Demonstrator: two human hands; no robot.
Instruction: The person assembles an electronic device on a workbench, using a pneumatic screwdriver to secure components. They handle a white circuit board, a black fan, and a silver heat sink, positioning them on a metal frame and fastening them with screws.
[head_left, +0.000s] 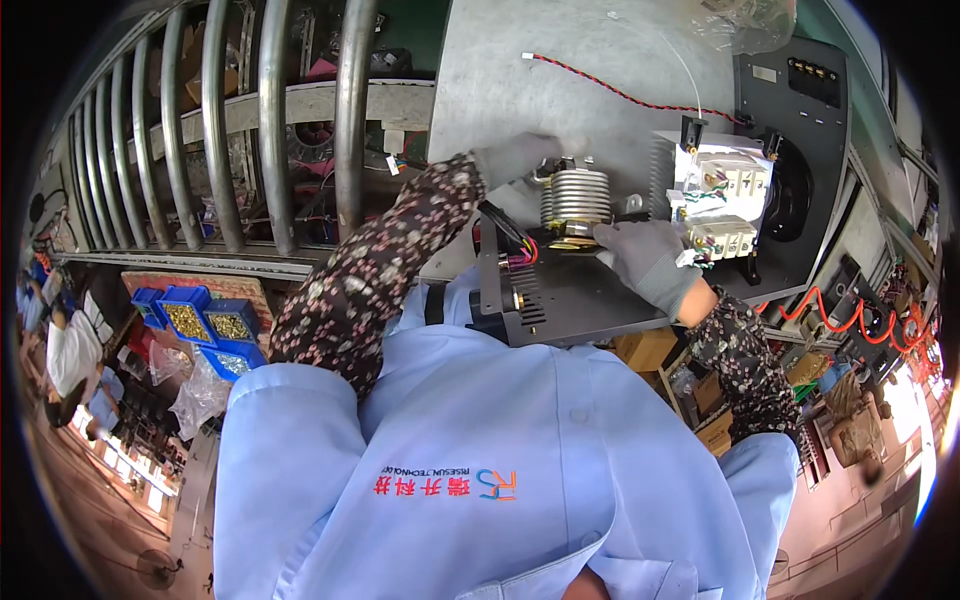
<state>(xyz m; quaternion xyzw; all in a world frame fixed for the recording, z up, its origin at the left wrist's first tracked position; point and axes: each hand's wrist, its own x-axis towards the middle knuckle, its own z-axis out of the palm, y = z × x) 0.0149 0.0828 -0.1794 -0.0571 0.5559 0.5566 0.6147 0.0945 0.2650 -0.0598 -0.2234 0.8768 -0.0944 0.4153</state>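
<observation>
Watching through the head view. A silver, ribbed metal coil [576, 197] sits between the hands, toward the left end of a dark grey metal chassis [605, 320]; I can't tell whether it is seated or lifted. Left hand [525, 158], grey-gloved, is at its far left; right hand [645, 265], likewise gloved, at its near right. Hands apart; fingertips partly hidden, so I can't tell if either grips. Risks, my judgement: an uneven hold could tip the coil onto the multicoloured wire bundle [522, 250] on its left, pinching leads. A rightward slip could knock the white blocks [735, 178]. The red-and-black twisted wire [630, 97], loose across the grey tabletop [490, 85], could snag if the chassis turns.
</observation>
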